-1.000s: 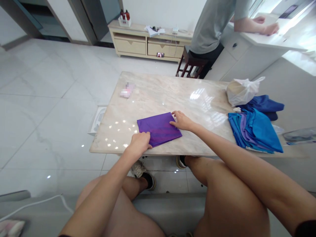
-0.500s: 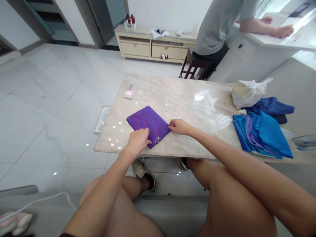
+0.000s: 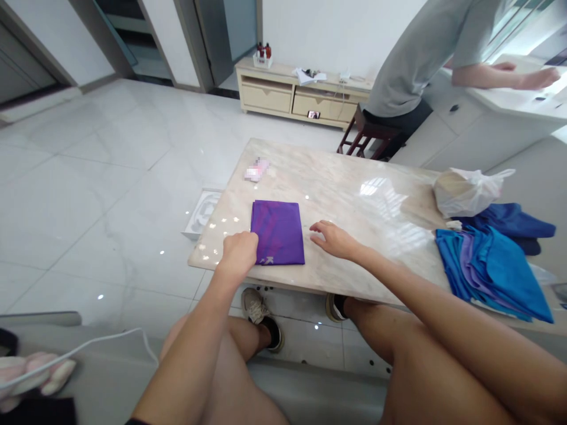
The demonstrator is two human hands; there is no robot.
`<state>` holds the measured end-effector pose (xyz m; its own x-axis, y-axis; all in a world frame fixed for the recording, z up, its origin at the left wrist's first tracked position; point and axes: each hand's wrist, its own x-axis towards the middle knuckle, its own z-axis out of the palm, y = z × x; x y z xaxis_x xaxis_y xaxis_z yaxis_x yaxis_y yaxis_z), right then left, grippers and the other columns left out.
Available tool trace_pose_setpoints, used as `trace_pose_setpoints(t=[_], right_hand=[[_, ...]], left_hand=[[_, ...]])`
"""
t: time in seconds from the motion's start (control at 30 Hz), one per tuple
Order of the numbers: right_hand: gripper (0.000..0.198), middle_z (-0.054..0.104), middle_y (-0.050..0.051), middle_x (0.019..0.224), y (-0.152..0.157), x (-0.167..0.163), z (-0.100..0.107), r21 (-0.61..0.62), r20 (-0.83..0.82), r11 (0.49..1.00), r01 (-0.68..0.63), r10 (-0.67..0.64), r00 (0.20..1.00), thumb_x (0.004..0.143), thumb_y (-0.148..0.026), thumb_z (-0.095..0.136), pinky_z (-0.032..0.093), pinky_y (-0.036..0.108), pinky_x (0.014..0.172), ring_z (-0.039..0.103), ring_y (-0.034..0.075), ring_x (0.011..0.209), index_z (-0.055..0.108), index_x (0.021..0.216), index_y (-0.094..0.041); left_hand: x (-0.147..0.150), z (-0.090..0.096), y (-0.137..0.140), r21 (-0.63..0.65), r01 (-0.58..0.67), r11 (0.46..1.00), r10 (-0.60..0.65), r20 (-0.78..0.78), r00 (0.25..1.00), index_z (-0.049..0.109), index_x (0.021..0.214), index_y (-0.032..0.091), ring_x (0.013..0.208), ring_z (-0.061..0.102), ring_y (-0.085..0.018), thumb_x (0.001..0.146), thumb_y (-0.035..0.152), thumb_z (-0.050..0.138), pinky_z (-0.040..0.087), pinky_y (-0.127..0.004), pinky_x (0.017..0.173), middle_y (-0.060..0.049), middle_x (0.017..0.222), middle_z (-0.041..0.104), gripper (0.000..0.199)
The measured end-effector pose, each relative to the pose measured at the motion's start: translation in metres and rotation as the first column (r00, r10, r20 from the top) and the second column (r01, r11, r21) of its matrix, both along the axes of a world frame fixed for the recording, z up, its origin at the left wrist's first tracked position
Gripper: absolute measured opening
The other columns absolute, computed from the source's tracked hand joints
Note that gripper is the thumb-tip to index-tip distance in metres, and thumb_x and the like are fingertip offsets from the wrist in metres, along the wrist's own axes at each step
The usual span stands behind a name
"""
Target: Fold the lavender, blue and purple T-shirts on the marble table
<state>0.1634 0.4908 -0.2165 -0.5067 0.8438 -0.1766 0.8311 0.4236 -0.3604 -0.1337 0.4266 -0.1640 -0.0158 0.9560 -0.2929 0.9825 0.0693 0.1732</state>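
A purple cloth point(image 3: 280, 233), folded into a flat square with a small pale print near its lower edge, lies on the marble-topped table point(image 3: 341, 200). My left hand point(image 3: 240, 252) is closed at the cloth's left edge, its fingertips mostly hidden behind the hand. Just off the right edge of the cloth, my right hand point(image 3: 333, 239) hovers with its fingers apart and nothing in them.
At the table's right end are folded blue cloths point(image 3: 500, 268), a darker blue cloth point(image 3: 516, 219) and a white plastic bag point(image 3: 469, 192). A small pink item point(image 3: 257, 170) lies at the far left. Beyond, a person point(image 3: 416, 65) sits on a stool point(image 3: 370, 133) beside a low cabinet point(image 3: 266, 97).
The purple cloth has turned from a diamond to lie nearly square to the table edge. My right hand has let go of its corner and opened. The view has shifted left.
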Motion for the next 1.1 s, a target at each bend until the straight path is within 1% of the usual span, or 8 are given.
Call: trace_pose_setpoints(t=[0.1, 0.27, 0.43, 0.77, 0.87, 0.93, 1.03, 1.1], right_hand=[[0.062, 0.043, 0.024, 0.178, -0.016, -0.024, -0.021, 0.116, 0.007, 0.984, -0.133, 0.133, 0.991, 0.113, -0.043, 0.057, 0.037, 0.057, 0.136, 0.042, 0.038, 0.166, 0.054, 0.168, -0.015], [0.071, 0.012, 0.017, 0.191, -0.036, -0.072, -0.055, 0.093, -0.017, 0.988, -0.12, 0.122, 0.992, 0.117, -0.053, 0.043, 0.019, 0.063, 0.142, 0.005, 0.037, 0.178, 0.036, 0.18, -0.02], [0.074, 0.007, 0.016, 0.191, -0.029, -0.132, -0.063, 0.105, -0.06, 0.994, -0.026, 0.033, 0.998, 0.117, -0.055, 0.043, 0.015, 0.065, 0.142, 0.001, 0.036, 0.178, 0.033, 0.181, -0.02], [0.075, 0.006, 0.013, 0.191, 0.002, -0.195, -0.048, 0.009, -0.053, 1.0, -0.021, 0.021, 0.998, 0.117, -0.061, 0.041, 0.005, 0.071, 0.14, -0.001, 0.036, 0.178, 0.031, 0.182, -0.025], [0.075, 0.015, 0.017, 0.19, 0.019, -0.188, -0.021, -0.099, -0.038, 0.993, -0.062, 0.059, 0.998, 0.116, -0.055, 0.049, 0.017, 0.068, 0.14, 0.012, 0.037, 0.177, 0.033, 0.181, -0.02], [0.073, 0.031, 0.023, 0.184, 0.025, -0.172, 0.004, -0.11, -0.004, 0.987, -0.117, 0.117, 0.993, 0.114, -0.045, 0.054, 0.033, 0.057, 0.137, 0.036, 0.037, 0.171, 0.038, 0.178, -0.013], [0.055, 0.068, 0.024, 0.157, 0.012, -0.13, 0.045, -0.09, 0.116, 0.965, -0.246, 0.255, 0.96, 0.112, -0.037, 0.057, 0.054, 0.045, 0.119, 0.07, 0.034, 0.142, 0.061, 0.161, -0.011], [0.044, 0.079, 0.02, 0.138, -0.01, -0.098, 0.069, -0.098, 0.218, 0.946, -0.309, 0.324, 0.921, 0.112, -0.041, 0.06, 0.06, 0.044, 0.107, 0.079, 0.033, 0.124, 0.073, 0.146, -0.015]], left_hand=[[-0.005, 0.012, 0.0, 0.09, -0.036, 0.995, 0.043, -0.078, 0.996, 0.077, 0.125, 0.016, 0.116, 0.079, -0.04, 0.106, 0.032, 0.056, 0.06, -0.044, 0.093, -0.022, 0.121, 0.081, 0.032], [-0.02, 0.027, 0.004, 0.184, -0.23, 0.956, 0.237, -0.022, 0.971, 0.074, 0.124, 0.017, 0.113, 0.078, -0.04, 0.112, 0.037, 0.044, 0.058, -0.045, 0.091, -0.022, 0.115, 0.08, 0.038], [-0.047, 0.031, 0.003, 0.259, -0.386, 0.885, 0.396, 0.015, 0.918, 0.074, 0.121, 0.017, 0.109, 0.078, -0.041, 0.111, 0.034, 0.044, 0.057, -0.047, 0.089, -0.023, 0.113, 0.08, 0.036], [-0.047, 0.023, 0.011, 0.298, -0.312, 0.902, 0.327, -0.001, 0.945, 0.073, 0.113, 0.02, 0.1, 0.079, -0.04, 0.111, 0.037, 0.043, 0.057, -0.046, 0.083, -0.021, 0.108, 0.081, 0.035], [-0.038, 0.026, 0.012, 0.295, -0.271, 0.916, 0.286, -0.006, 0.958, 0.074, 0.114, 0.021, 0.103, 0.079, -0.039, 0.111, 0.036, 0.042, 0.057, -0.043, 0.081, -0.02, 0.109, 0.081, 0.035], [-0.031, 0.028, 0.013, 0.297, -0.237, 0.925, 0.245, 0.009, 0.969, 0.074, 0.115, 0.021, 0.105, 0.079, -0.038, 0.111, 0.035, 0.043, 0.056, -0.041, 0.081, -0.019, 0.109, 0.081, 0.034], [-0.019, 0.031, 0.015, 0.311, -0.18, 0.933, 0.158, 0.094, 0.983, 0.075, 0.115, 0.023, 0.107, 0.079, -0.035, 0.112, 0.035, 0.045, 0.055, -0.04, 0.081, -0.016, 0.11, 0.082, 0.032], [-0.008, 0.032, 0.017, 0.322, -0.135, 0.937, 0.075, 0.192, 0.978, 0.075, 0.112, 0.025, 0.107, 0.079, -0.033, 0.111, 0.034, 0.048, 0.055, -0.038, 0.083, -0.012, 0.111, 0.083, 0.029]])
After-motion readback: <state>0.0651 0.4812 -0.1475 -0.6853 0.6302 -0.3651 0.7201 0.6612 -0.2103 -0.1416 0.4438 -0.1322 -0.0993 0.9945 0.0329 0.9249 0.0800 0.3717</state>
